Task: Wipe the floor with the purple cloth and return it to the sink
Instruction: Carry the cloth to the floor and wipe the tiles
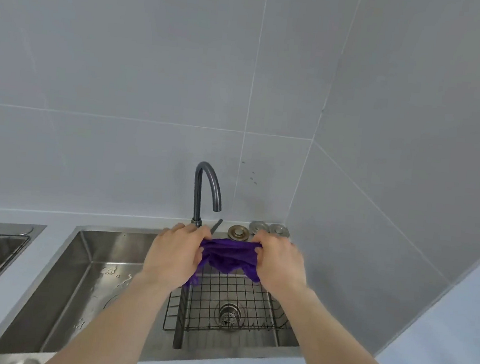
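Purple cloth (227, 255) stretched between clenched left hand (174, 253), right hand (279, 262), above sink (82, 284).

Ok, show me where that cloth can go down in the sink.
Free: the wet steel floor of the sink left of the wire rack. The rack's grid is bare too. Crowded: the back ledge by the faucet, with its metal fittings.

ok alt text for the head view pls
Both hands, left hand and right hand, hold a bunched purple cloth over a steel sink with a wire rack, below a dark curved faucet on a grey tiled wall.
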### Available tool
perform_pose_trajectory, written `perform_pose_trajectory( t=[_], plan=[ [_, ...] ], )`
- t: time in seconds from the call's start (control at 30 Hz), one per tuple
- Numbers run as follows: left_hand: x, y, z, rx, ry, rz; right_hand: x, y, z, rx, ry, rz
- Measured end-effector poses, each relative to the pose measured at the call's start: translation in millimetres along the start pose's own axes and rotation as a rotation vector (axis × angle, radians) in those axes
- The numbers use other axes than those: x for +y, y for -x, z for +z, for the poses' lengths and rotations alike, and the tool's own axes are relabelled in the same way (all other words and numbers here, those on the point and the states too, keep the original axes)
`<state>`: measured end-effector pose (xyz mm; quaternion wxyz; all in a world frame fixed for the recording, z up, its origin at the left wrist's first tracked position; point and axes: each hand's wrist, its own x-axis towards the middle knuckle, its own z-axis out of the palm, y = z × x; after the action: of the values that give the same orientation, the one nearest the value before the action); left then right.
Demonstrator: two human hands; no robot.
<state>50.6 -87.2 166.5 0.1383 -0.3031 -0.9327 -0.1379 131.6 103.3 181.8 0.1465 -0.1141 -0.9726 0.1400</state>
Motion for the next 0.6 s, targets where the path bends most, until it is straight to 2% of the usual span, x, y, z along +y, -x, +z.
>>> perform_pose_trajectory(
  t=[0.3,0.6],
  plan=[
    [11.8,62.8,-88.3,0.060,0.017,0.083,-50.3,77.0,-64.5,0.091,0.012,-0.006],
    [27.8,99.7,-125.9,0.063,0.010,0.070,-62.6,112.7,-91.3,0.134,0.006,-0.040]
  ],
)
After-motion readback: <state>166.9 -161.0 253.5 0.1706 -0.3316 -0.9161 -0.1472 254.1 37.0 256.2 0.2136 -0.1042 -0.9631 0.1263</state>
